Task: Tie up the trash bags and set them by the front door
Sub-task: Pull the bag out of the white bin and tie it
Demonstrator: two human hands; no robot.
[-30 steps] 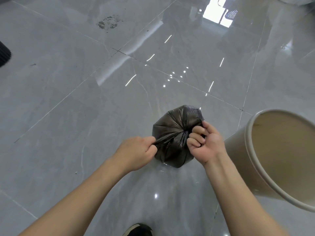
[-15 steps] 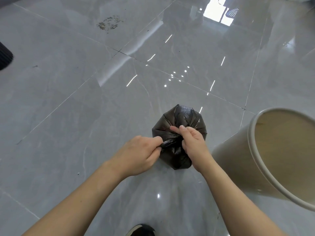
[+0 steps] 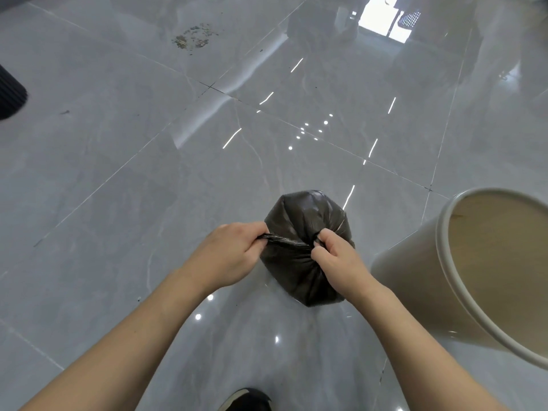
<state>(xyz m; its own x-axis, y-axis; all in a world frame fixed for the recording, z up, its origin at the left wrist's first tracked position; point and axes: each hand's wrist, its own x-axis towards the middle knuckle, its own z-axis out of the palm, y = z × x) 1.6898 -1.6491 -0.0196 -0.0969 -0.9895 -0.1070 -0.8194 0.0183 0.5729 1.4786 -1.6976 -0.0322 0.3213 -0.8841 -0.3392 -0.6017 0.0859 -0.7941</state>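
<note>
The black trash bag (image 3: 305, 247) sits on the floor (image 3: 118, 173) just beside the empty bin (image 3: 415, 292), and with the left hand (image 3: 231, 256) and right hand (image 3: 338, 256) both clamped on its twisted ends, the knot should be pulled evenly outward and kept low against the bag.

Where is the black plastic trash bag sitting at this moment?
In the head view, the black plastic trash bag sits on the grey tiled floor just right of centre, gripped between the left hand and right hand, left of the beige bin.
</note>
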